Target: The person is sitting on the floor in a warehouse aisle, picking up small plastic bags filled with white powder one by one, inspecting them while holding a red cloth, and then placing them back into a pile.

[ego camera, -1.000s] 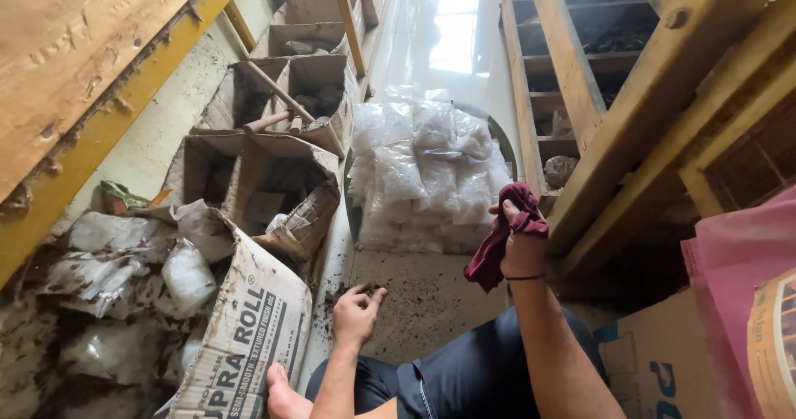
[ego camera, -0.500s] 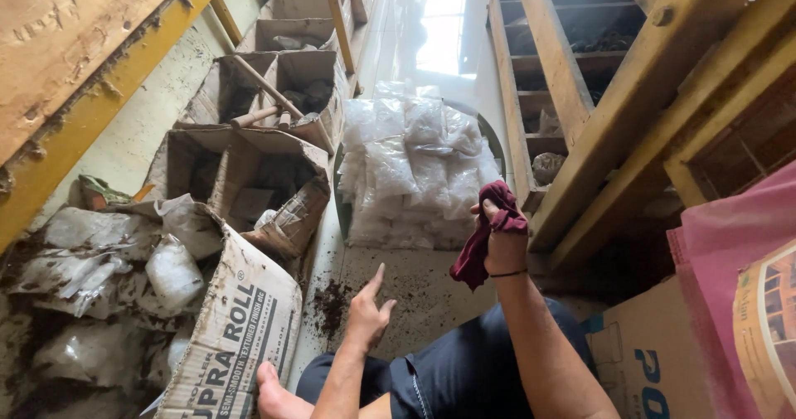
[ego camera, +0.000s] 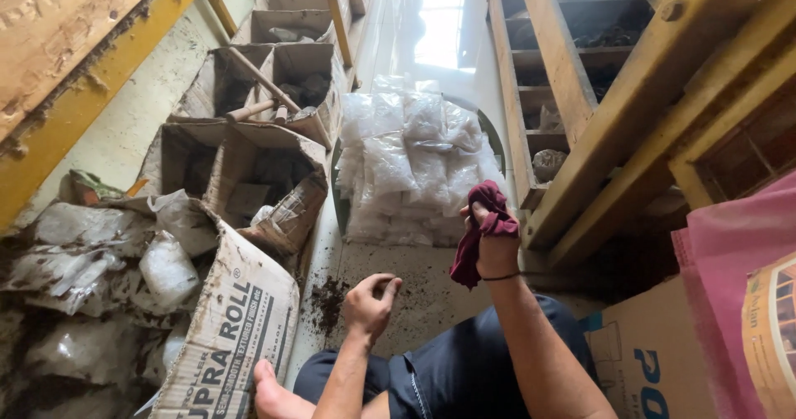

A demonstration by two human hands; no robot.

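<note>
Nearest, the left hand (ego camera: pixel 371 301) hovers over the dirty floor (ego camera: pixel 419 282), fingers curled loosely and holding nothing. Just right and slightly farther, the right hand (ego camera: pixel 496 241) has its fingers closed around a dark red cloth (ego camera: pixel 479 230) that hangs down. Beyond them lies a pile of clear plastic bags (ego camera: pixel 412 162).

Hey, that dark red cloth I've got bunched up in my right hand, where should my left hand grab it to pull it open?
Probably the loose tail of the dark red cloth hanging below the right hand. Bring the left hand up from below on the left: the top is balled in the fist, and only the dangling end hangs free.
</note>
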